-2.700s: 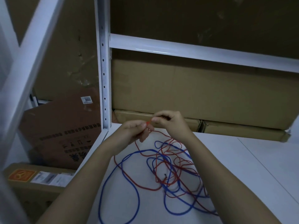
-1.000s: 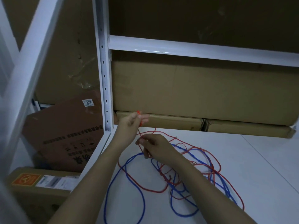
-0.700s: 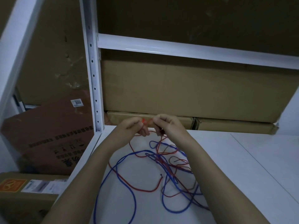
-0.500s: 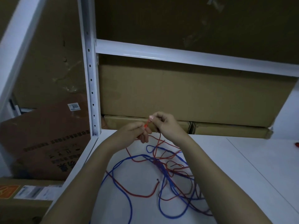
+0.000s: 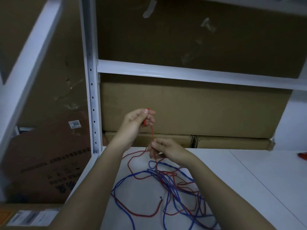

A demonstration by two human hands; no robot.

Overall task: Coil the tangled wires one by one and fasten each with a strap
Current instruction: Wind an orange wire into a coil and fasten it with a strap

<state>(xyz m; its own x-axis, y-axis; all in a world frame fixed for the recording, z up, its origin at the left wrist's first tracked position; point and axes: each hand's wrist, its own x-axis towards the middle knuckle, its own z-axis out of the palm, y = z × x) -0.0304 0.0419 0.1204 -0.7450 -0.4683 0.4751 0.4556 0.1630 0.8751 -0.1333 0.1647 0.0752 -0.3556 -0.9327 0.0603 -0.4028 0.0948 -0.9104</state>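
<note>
The left hand (image 5: 137, 121) is raised, fingers curled round a small coil of the red wire (image 5: 152, 132), pinching it near the top. The right hand (image 5: 163, 149), lower and at 4 o'clock from it, pinches the same strand just above the table (image 5: 249, 180).

The rest of the red wire lies on the table at 6 o'clock, woven through the blue wire (image 5: 123, 183). Pulling up more slack could drag blue loops along and tighten a knot where the two cross. A loose pinch on the coil could let its turns spring open.

The table is white and smooth. A white shelf frame (image 5: 90, 80) stands at 10 o'clock, with cardboard boxes (image 5: 191, 110) behind. The light is dim. No strap is clearly visible.
</note>
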